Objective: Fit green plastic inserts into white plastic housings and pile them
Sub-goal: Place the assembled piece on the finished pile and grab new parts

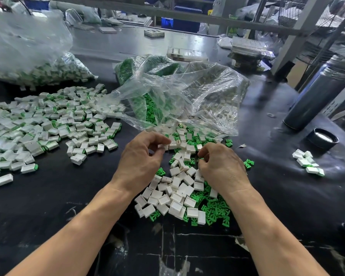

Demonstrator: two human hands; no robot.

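Both hands are working at the middle of the black table (48, 206), over a loose heap of white housings (173, 196) mixed with green inserts (213, 212). Fingers of the left hand (141, 160) are curling and pinching a single white housing (164, 146) between thumb and fingertips at about 12 o'clock of the heap. At 2 o'clock of the heap the right hand (221, 166) is curling its fingers inward toward the palm; something green is showing at its fingertips, but whether it is gripping an insert I cannot tell.

A wide pile of finished pieces (48, 124), white with green edges, is lying at 9 to 10 o'clock of the hands. A clear plastic bag (183, 92) holding green and white parts is sitting open at 12 o'clock, its mouth spilling onto the heap. Another clear bag (34, 56) with assembled pieces is resting at 10 o'clock, farther back. At 3 o'clock a small cluster of finished pieces (308, 163) is lying apart, near a dark round cap (323, 138) and a tall dark cylinder (317, 98).
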